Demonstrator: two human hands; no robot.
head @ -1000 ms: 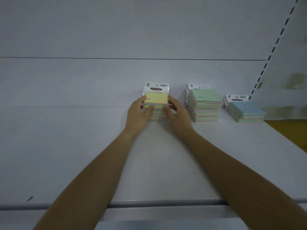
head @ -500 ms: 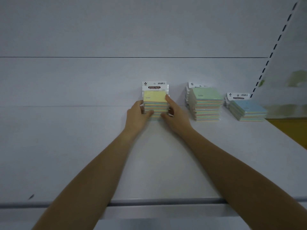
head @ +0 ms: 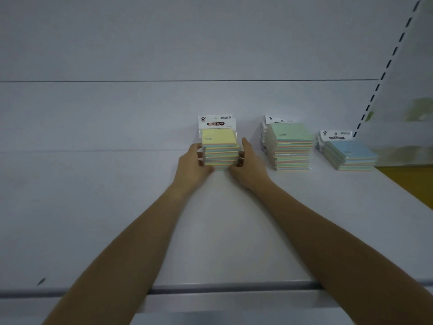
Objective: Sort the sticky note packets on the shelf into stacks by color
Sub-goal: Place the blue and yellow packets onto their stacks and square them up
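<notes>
Nearest: two bare forearms cross the rounded front edge of the white shelf (head: 210,286); a small dark mark (head: 41,281) sits near its front left corner. Further in, left hand (head: 191,164) and right hand (head: 249,167) clasp the yellow-topped stack (head: 219,146) from either side. Left fingers curl round its left face, thumb at the front lower edge; right thumb sits at the front lower corner, fingers bent against the right face, index lying straight up it. The stack stands near the back edge of the shelf, about mid-width, its header card rising at the far side. To its right, apart, is the green-topped stack (head: 291,146); further right, toward the back right corner, the lower blue-topped stack (head: 351,154). Judgement: sorting looks nearly finished, with three colour stacks standing and no loose packets in view; what remains appears to be squaring the yellow-topped stack. Lower packets show only striped edges, so their top colours cannot be checked. Beyond: pale back panel (head: 117,113) with one horizontal seam, slotted upright (head: 384,73) at right, blurred orange-yellow patch (head: 410,181) past the shelf's right edge
</notes>
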